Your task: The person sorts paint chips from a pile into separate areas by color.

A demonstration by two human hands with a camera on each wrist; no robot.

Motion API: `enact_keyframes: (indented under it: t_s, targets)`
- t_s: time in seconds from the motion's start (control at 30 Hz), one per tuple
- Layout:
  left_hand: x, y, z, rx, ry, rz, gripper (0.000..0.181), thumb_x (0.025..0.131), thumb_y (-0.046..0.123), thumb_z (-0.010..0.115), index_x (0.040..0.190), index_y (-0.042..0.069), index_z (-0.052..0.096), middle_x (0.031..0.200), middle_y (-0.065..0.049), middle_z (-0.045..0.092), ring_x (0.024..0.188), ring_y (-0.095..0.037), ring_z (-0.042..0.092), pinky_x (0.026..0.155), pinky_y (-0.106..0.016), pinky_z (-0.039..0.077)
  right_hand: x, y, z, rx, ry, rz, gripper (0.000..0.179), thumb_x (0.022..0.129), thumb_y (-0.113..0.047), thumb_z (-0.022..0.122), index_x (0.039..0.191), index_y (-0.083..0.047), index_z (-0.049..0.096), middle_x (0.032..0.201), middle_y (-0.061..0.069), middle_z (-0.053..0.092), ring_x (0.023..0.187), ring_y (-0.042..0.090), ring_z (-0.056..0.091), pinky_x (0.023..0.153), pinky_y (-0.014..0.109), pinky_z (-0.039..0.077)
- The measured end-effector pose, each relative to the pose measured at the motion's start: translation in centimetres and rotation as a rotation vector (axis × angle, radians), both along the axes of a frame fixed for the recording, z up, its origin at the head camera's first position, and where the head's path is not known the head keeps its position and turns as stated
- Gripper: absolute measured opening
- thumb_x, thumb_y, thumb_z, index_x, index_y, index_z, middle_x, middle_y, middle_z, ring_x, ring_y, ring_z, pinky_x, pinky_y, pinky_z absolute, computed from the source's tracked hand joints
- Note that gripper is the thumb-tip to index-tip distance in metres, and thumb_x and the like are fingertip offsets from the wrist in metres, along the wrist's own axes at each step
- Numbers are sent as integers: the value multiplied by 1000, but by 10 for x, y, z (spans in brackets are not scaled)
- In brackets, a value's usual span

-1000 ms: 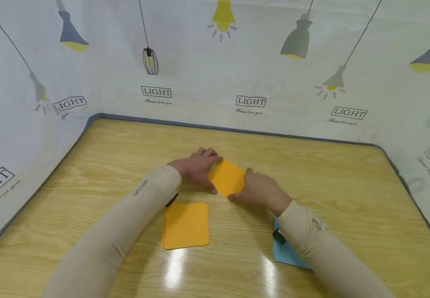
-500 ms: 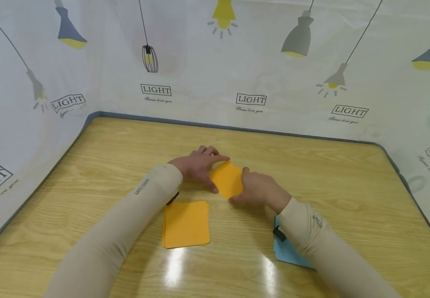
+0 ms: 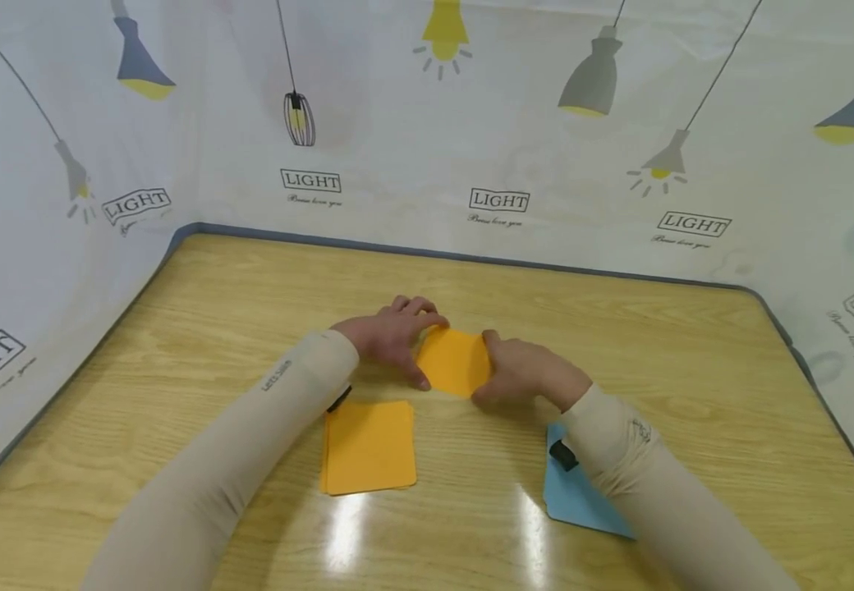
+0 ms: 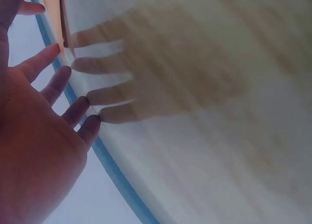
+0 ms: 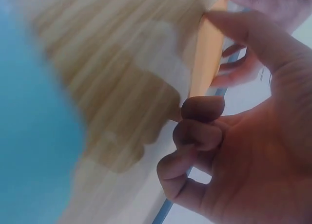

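Between my hands at mid-table is an orange square card with rounded corners, seen nearly edge-on in the right wrist view. My left hand spans its left side, thumb at the near corner and index finger at the far one. In the left wrist view the other fingers of that hand reach down to the tabletop. From the right, my right hand holds the card's opposite side between thumb and index finger. The remaining right-hand fingers are curled beneath, close over the table.
Nearer me on the left lies a small stack of orange cards, slightly fanned. Blue cards lie under my right forearm, partly hidden by the sleeve. A lamp-printed sheet walls the wooden table at back and sides.
The orange card has turned between my hands, from a diamond to a squarer stance. The left index finger stretched out along its far corner, then drew back; my right hand shifted slightly right.
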State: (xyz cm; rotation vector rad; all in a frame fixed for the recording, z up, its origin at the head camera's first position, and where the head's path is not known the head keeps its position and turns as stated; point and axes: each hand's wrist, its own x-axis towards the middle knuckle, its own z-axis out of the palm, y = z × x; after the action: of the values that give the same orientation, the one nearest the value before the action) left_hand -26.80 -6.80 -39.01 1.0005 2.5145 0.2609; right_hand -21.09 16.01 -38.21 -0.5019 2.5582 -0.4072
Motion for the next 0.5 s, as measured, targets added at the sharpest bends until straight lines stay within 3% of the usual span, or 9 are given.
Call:
enact_keyframes:
  t_s: [0.27,0.5]
  targets:
    - [0,-5,-3,43,22,-20,91,76,49,81,149,15,39,149,-7,27,133,-29,24,108,-45,30,-6,13,-4,-46,27,29,95,81,-43,78,146,3,28,116,18,61,89,23,58,88,42,47]
    - [1,-6,-6,60,17,-32,93,76,49,82,150,13,38,149,-7,26,133,-29,23,108,-45,29,-10,13,-8,-20,30,63,93,81,-44,77,143,5,28,92,9,60,78,22,55,77,37,46]
